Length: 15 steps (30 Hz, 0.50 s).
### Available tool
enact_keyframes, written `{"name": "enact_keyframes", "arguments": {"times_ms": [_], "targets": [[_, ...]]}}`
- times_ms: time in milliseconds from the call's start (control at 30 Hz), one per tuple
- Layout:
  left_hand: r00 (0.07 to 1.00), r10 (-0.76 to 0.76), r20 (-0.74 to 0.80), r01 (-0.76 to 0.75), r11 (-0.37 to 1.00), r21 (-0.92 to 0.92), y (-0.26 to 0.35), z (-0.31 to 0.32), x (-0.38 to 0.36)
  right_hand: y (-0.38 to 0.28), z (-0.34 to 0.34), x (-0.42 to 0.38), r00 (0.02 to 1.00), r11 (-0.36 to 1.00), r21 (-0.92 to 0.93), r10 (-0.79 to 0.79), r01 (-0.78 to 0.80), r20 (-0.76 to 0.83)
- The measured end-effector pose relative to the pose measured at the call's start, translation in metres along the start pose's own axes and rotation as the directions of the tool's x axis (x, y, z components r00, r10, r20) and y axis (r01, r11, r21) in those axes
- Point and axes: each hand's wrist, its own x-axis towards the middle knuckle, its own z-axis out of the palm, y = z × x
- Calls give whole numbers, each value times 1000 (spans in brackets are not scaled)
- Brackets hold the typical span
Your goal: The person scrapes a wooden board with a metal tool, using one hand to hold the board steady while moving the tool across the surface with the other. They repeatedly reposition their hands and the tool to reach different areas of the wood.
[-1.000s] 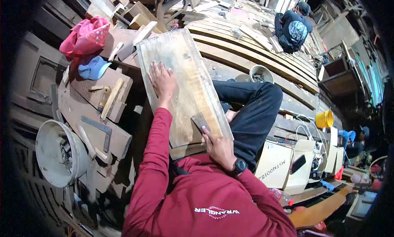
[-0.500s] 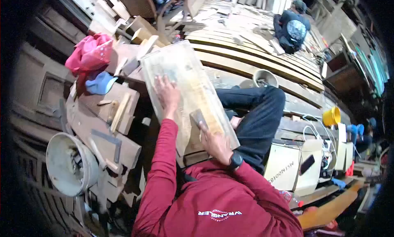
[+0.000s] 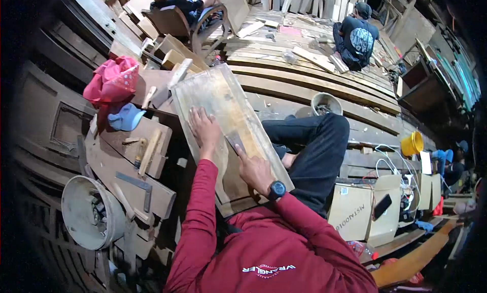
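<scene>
blade (image 3: 233,138), gripped by right hand (image 3: 255,170), has moved up the board (image 3: 218,87); left hand (image 3: 205,130) lies there, spread

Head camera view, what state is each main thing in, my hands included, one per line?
Left hand: spread flat on the panel
Right hand: closed on the scraper
Scraper: held against the panel
Wooden panel: across the lap
White bucket: uncovered, things inside
Metal square: lying flat
Pink bag: crumpled
</scene>
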Motion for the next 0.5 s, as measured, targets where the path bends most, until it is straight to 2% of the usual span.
{"name": "enact_keyframes", "arguments": {"times_ms": [100, 167, 267, 300, 500], "targets": [[1000, -3, -5, 3, 1000, 25, 3, -3, 3, 1, -6, -29, 1000, 1000, 22, -14, 13, 18], [1000, -5, 5, 5, 1000, 29, 4, -4, 2, -2, -16, -58, 998, 1000, -20, 22, -20, 67], [999, 23, -37, -21, 999, 48, 5, -3, 1, 4, -37, -96, 994, 998, -62, -3, 10, 107], [1000, 13, -19, -12, 999, 50, 6, -4, -1, 16, -23, -103, 998, 996, -80, -25, 30, 57], [1000, 9, -22, -8, 999, 34, 7, -4, -1, 6, -10, -38, 999, 999, -49, -17, 19, 39]]}}
